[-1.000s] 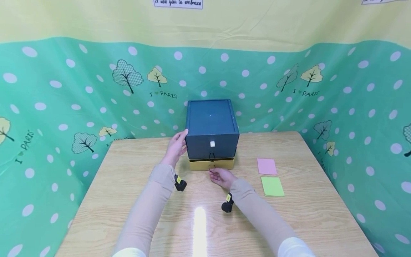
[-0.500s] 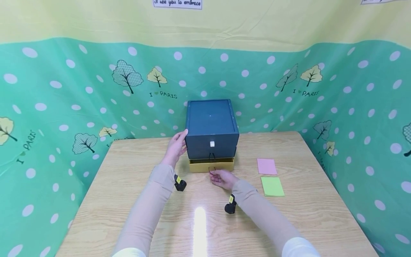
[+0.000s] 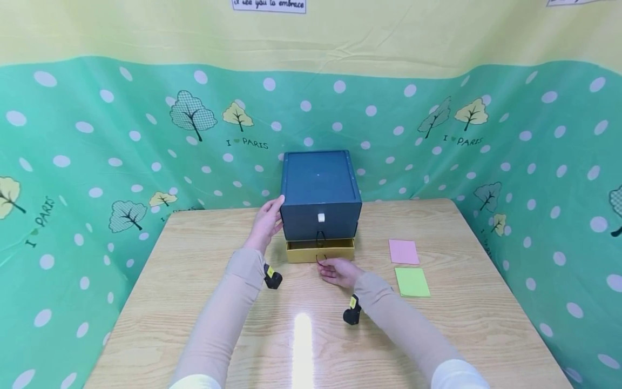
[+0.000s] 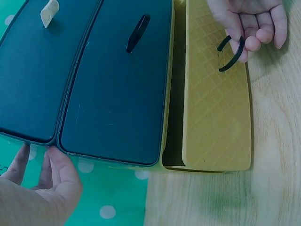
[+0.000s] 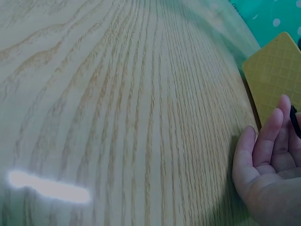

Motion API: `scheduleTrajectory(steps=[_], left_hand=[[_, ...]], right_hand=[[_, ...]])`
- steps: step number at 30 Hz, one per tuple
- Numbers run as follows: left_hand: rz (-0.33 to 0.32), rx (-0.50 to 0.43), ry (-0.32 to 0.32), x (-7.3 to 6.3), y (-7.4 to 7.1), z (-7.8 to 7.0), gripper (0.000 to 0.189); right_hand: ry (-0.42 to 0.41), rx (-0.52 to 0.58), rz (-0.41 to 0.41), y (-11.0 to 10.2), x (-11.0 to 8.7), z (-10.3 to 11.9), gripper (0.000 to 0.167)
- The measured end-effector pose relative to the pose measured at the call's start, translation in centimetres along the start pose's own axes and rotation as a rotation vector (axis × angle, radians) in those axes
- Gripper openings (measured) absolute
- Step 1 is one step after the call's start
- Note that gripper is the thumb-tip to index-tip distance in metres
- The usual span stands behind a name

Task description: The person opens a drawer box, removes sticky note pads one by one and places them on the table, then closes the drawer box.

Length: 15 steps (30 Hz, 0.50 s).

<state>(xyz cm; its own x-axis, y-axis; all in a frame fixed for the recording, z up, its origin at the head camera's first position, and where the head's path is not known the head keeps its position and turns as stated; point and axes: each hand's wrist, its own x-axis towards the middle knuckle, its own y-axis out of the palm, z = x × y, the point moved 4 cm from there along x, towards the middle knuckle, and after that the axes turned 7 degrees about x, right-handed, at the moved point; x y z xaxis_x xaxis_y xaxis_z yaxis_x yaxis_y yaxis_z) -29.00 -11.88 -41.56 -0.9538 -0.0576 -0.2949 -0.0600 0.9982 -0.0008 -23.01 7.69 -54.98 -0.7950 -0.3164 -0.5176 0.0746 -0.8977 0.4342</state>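
A dark blue drawer cabinet stands at the back of the table, its lowest drawer yellow and pulled partway out. On that drawer's waffle-patterned front is a black loop handle. My right hand pinches this loop between thumb and finger, the other fingers loosely bent below. My left hand rests its fingertips against the cabinet's left side, near the top front corner. In the left wrist view the two blue drawers above are closed, one with a white tab, the other with a black loop.
To the right on the wooden table lie a pink paper square and a green paper square. A green dotted curtain hangs behind the table and along both sides.
The yellow drawer has slid farther out toward me, and my right hand has drawn back slightly with its handle. My left hand has stayed in place on the cabinet.
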Motion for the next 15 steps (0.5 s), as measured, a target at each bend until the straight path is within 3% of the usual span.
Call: scheduleTrajectory(steps=[15], left_hand=[[-0.004, 0.005, -0.003, 0.3, -0.1, 0.2, 0.054]], right_hand=[[0.051, 0.010, 0.037, -0.2, -1.1, -0.2, 0.013]])
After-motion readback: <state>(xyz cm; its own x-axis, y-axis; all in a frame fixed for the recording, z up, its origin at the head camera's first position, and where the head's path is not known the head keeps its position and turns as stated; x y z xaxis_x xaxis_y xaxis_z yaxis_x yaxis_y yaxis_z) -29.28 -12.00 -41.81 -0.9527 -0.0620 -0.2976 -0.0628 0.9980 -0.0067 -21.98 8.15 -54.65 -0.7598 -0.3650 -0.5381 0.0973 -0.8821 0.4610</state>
